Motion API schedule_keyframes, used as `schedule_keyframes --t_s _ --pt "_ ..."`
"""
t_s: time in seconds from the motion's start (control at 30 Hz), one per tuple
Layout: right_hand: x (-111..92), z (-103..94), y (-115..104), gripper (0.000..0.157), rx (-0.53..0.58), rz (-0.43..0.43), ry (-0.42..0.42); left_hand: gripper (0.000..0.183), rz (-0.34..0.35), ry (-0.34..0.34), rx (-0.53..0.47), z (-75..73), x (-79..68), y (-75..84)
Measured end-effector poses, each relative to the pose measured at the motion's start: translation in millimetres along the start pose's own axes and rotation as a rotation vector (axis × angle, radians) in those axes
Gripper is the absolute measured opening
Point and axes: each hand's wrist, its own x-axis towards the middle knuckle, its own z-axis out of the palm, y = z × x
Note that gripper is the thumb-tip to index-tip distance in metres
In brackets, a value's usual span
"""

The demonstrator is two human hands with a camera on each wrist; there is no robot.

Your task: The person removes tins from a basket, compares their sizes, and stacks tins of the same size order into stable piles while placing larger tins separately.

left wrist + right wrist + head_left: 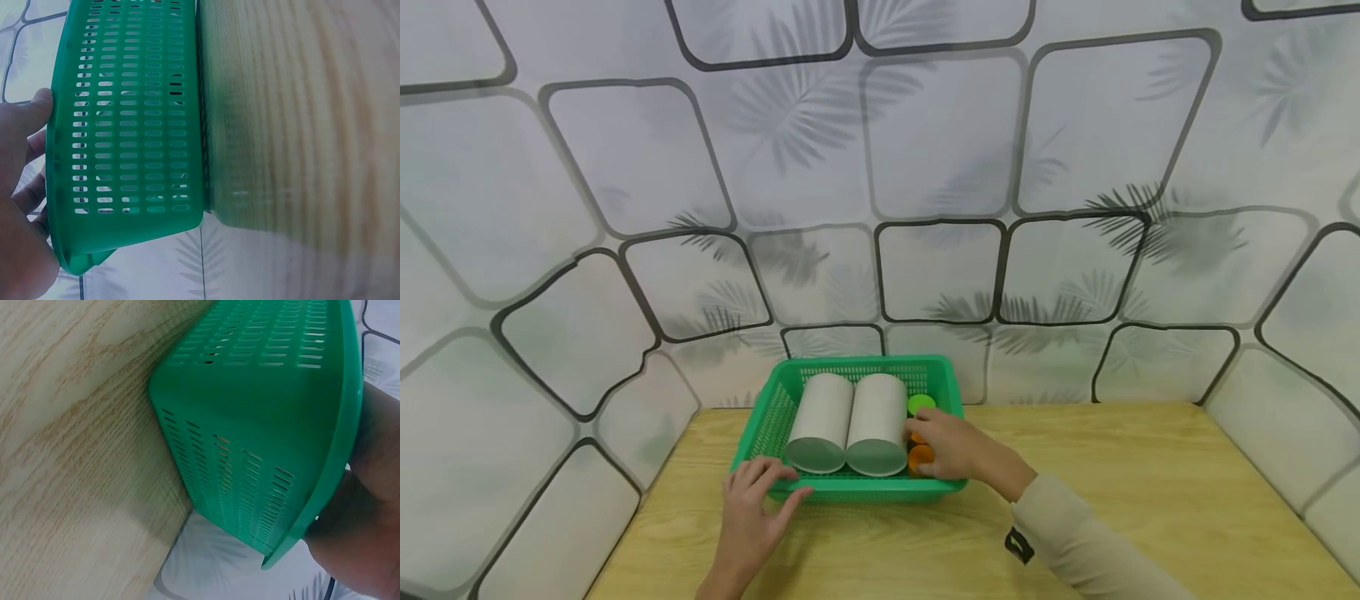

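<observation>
A green plastic basket (865,488) stands on the wooden table, holding two white cylinders (823,412) (878,417) side by side. Along its right inside lie a bright green round piece (921,403) and orange round pieces (921,457). My left hand (754,510) grips the front-left rim, thumb in front and fingers over the edge; in the left wrist view the thumb meets the rim. My right hand (953,446) reaches over the right rim, its thumb and fingers around an orange round piece. In the right wrist view the basket wall hides those fingertips.
The light wooden table (1120,500) extends to the right and in front of the basket. A patterned fabric backdrop (940,275) rises right behind the basket and along both sides of the table.
</observation>
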Motion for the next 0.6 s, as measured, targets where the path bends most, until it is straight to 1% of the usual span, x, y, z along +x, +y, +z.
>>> schedule_keyframes --t_s 0.1,0.33,0.6 --pt "1.0 0.5 1.1 0.034 -0.023 -0.005 -0.013 0.027 -0.007 -0.006 -0.001 -0.4 -0.1 0.1" --pt "4.9 5.0 2.0 0.035 -0.109 -0.032 -0.042 0.033 0.002 0.006 0.003 -1.1 0.1 2.4" --pt "9.7 5.7 -2.7 0.036 -0.178 -0.027 -0.106 0.032 -0.011 -0.005 0.006 -1.8 0.9 1.4"
